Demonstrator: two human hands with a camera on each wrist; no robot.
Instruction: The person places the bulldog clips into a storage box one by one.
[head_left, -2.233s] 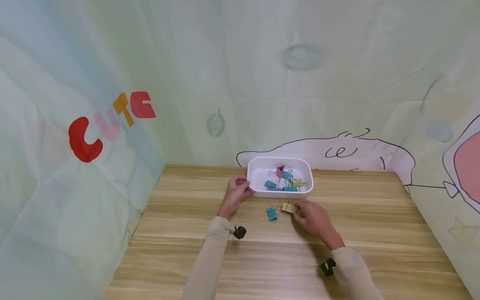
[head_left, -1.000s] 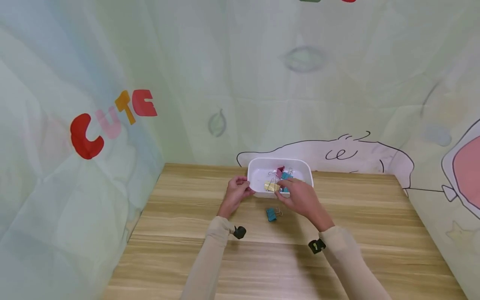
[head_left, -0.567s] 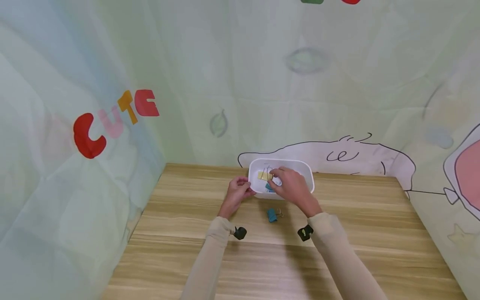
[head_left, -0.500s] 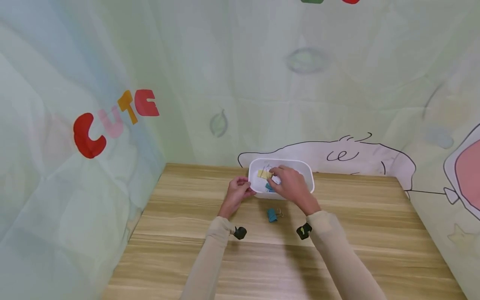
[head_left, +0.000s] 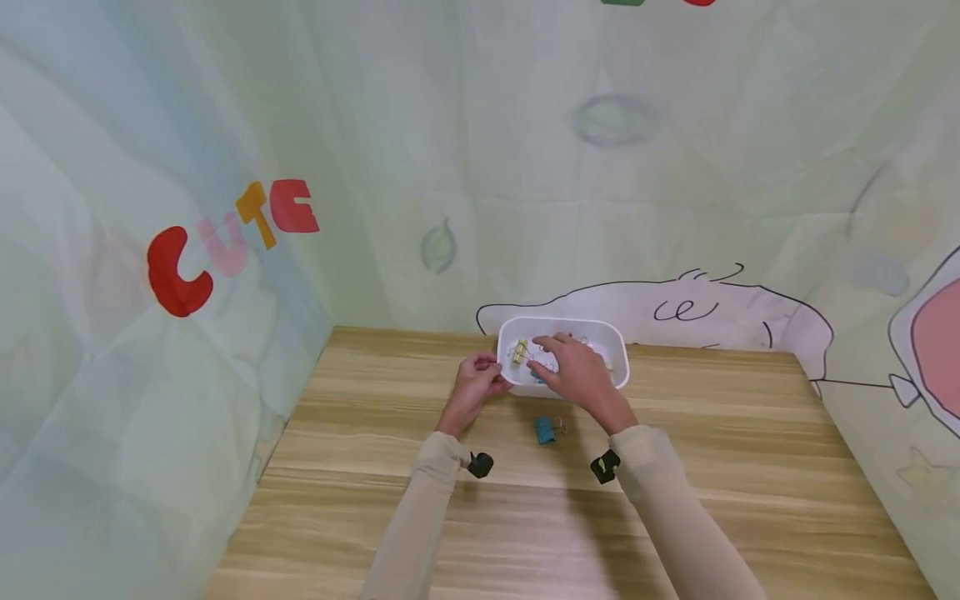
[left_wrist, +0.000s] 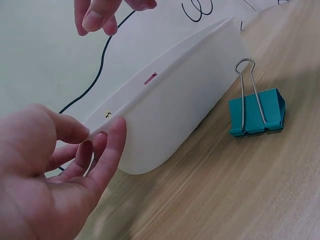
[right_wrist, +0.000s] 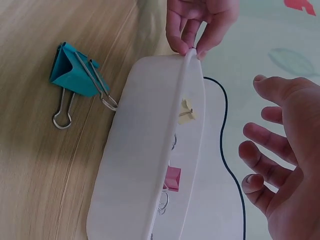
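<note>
My left hand [head_left: 471,388] pinches the left end of a white plastic box [right_wrist: 135,145], thumb inside the rim and fingers outside, as the left wrist view shows. Over the box hovers my right hand [head_left: 579,377], its fingers spread and holding nothing. A yellow binder clip [head_left: 520,351] lies inside at the left end, just beyond the right fingertips. In the right wrist view a pink binder clip [right_wrist: 172,178] shows inside too. Other clips in the box are mostly hidden behind the right hand. One teal binder clip [head_left: 544,430] rests on the table in front of the box.
The wood-grain table [head_left: 360,517] carries the box near its back edge. Behind it hangs a printed cloth backdrop [head_left: 517,183], which also runs along the sides. A small black device [head_left: 606,467] sits at each wrist.
My right hand took a yellow binder clip from the table into the box, moved it left and let it go; the clip has turned. The left hand stayed at the rim.
</note>
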